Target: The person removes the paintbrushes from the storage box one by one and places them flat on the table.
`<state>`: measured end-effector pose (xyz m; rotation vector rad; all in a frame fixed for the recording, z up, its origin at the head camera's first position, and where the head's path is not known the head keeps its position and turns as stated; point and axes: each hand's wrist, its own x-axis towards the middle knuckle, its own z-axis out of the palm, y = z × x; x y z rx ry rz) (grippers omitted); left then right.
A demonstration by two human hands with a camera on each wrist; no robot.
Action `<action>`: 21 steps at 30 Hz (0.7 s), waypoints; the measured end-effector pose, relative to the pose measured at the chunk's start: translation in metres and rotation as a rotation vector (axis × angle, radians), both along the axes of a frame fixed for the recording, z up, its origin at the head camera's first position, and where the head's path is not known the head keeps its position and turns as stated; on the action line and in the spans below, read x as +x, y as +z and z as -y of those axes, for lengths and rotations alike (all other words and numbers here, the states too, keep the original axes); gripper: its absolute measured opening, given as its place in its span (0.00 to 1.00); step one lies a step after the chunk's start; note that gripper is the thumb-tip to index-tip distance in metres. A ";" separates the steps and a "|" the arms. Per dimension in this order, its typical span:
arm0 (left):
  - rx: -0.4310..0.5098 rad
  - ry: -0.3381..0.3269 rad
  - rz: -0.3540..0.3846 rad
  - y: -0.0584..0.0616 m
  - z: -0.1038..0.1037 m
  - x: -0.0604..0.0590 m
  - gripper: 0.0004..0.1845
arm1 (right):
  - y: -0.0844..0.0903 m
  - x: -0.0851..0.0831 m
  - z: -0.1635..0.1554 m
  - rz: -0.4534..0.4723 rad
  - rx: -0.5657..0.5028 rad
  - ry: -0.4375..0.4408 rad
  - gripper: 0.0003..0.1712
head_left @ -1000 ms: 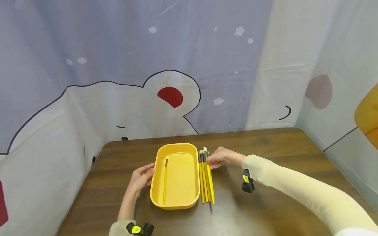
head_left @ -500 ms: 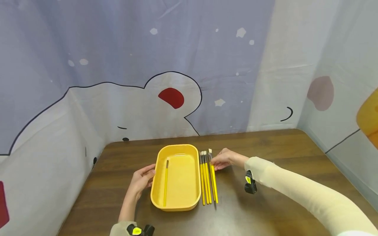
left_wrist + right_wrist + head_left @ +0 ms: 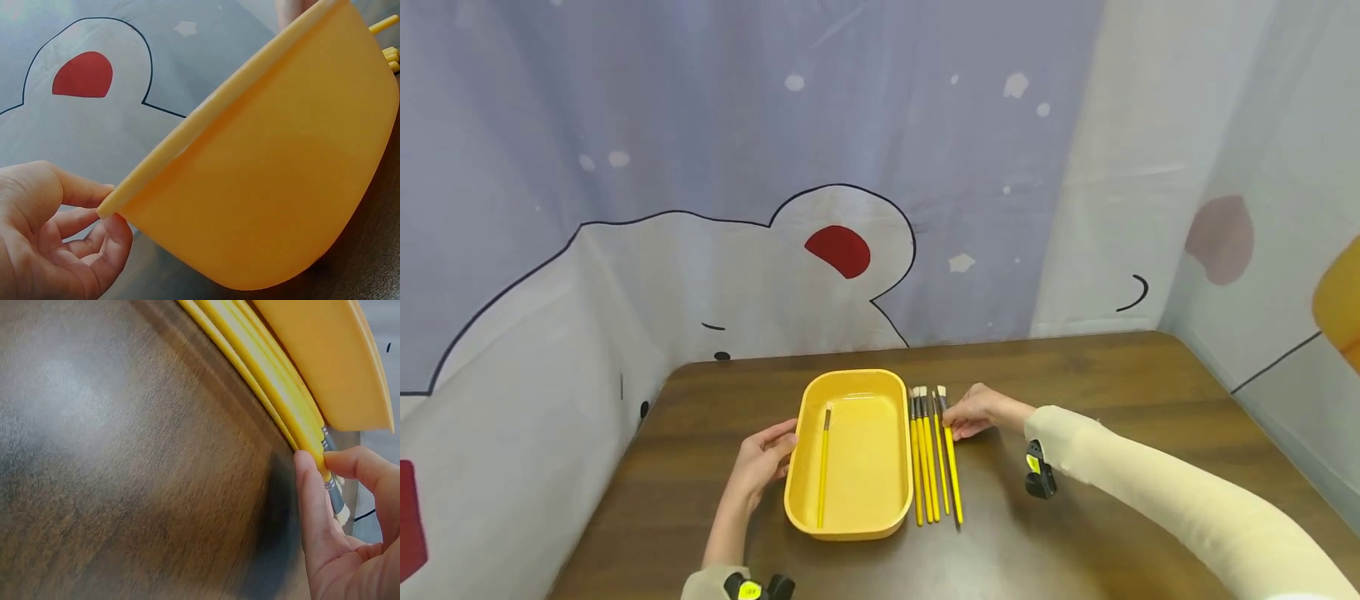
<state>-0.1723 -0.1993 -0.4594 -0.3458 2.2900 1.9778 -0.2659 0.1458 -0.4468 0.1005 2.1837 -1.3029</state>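
A yellow plastic tray (image 3: 865, 467) stands on the table, and my left hand (image 3: 765, 458) pinches its left rim between thumb and finger, as the left wrist view shows at the tray's rim (image 3: 162, 153). Inside the tray, along its left side, lies one paintbrush (image 3: 823, 467) with a yellow handle. To the tray's right several yellow-handled paintbrushes (image 3: 922, 467) lie side by side, bristles pointing away. My right hand (image 3: 973, 411) pinches the rightmost paintbrush (image 3: 953, 475) just below its dark ferrule; the right wrist view shows thumb and fingertip on the handle, with pale bristles (image 3: 342, 515) beyond.
The dark wooden table (image 3: 1075, 383) extends to both sides of the tray. A printed curtain (image 3: 970, 167) hangs behind the table's back edge and along the sides. Each wrist wears a small black camera (image 3: 1040, 469).
My right hand has drawn the rightmost paintbrush a little to the right, apart from the others, which now lie more spread. My left hand keeps its hold on the tray.
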 end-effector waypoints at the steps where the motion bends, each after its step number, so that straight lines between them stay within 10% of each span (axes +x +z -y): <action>1: -0.002 0.001 0.002 -0.001 0.000 0.001 0.21 | -0.002 0.000 0.000 0.002 0.003 0.002 0.08; 21: 0.005 0.029 -0.036 -0.005 -0.002 0.001 0.20 | -0.009 -0.002 0.008 -0.060 0.057 -0.017 0.08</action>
